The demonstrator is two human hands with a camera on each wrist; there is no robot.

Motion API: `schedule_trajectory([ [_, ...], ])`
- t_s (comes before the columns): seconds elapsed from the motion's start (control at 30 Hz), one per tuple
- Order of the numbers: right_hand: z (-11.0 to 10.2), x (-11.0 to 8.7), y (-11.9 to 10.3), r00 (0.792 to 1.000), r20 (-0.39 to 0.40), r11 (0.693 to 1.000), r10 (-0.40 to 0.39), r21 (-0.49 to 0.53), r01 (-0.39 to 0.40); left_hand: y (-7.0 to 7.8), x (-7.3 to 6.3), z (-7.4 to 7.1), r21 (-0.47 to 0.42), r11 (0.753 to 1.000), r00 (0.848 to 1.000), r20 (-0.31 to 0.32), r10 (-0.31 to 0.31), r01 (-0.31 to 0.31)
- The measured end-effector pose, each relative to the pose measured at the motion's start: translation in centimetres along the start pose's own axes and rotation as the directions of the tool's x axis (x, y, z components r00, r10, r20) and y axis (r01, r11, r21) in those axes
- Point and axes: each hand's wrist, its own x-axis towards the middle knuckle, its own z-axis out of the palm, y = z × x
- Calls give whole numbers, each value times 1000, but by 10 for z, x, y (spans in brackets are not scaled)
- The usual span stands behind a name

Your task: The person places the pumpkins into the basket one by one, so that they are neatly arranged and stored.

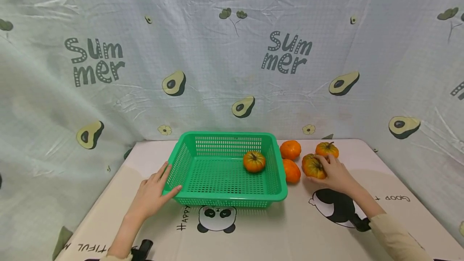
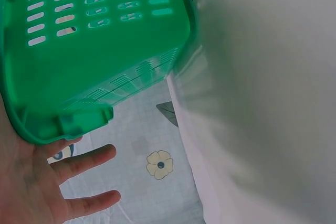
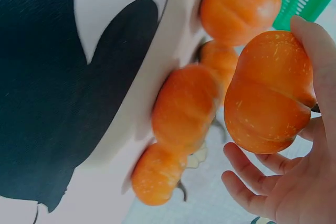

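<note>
A green plastic basket stands mid-table, with one small orange-green pumpkin inside at its right. My left hand rests on the basket's left rim; in the left wrist view its fingers are straight and spread below the rim. Over to the right of the basket, my right hand holds a small ribbed pumpkin by thumb and fingers around its stem side. Closest to the basket's right wall sit two orange pumpkins, and another with a stem sits behind the hand.
In the right wrist view, several pumpkins form a row on the tablecloth beyond the held one. The pale cloth carries panda prints. A hanging sheet with avocado prints closes off the back and sides.
</note>
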Motion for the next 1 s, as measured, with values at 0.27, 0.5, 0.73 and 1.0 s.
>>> schedule_trajectory([
  [0.27,-2,1,-8,1000,-7,999,-25,34,25,0,0,1,-5,1000,1000,0,3,-3],
  [0.5,0,1,-14,999,-24,998,-43,51,44,1,1,1,-4,1000,1000,-2,1,-1],
  [0.73,-1,3,-26,987,-70,988,-142,46,145,0,0,1,-2,1000,1000,-1,0,0],
  [1.0,-5,4,-43,985,-51,983,-164,70,167,-1,1,1,-4,1000,1000,14,-2,3],
])
